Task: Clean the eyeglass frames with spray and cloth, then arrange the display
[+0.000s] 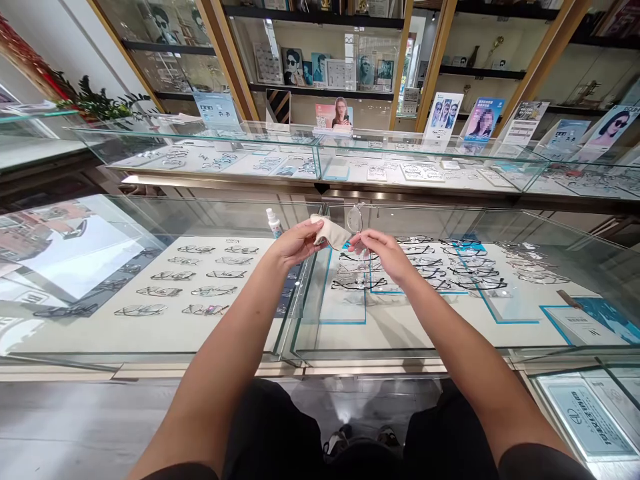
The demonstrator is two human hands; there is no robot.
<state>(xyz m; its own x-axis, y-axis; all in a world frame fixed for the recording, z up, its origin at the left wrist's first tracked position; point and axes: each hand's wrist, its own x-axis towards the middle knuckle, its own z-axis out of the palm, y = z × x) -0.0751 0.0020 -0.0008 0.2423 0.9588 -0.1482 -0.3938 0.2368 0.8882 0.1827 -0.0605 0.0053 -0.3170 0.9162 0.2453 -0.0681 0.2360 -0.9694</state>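
A cream cleaning cloth (334, 235) is pinched in my left hand (296, 245), its free end hanging towards the right. My right hand (377, 248) has its fingers closed on a pair of eyeglasses (355, 219); one round lens stands up above the fingertips, and the rest of the frame is mostly hidden. Cloth and glasses are close together, but I cannot tell whether they touch. Just behind my left hand, a white spray bottle (273, 223) stands upright on the glass counter.
Below my hands is a glass display counter (300, 363) with rows of eyeglasses (423, 263) inside. A second glass case (320, 183) runs behind it, topped with advertising cards (443, 119). Shelves (315, 90) line the wall. At left is a plant (97, 100).
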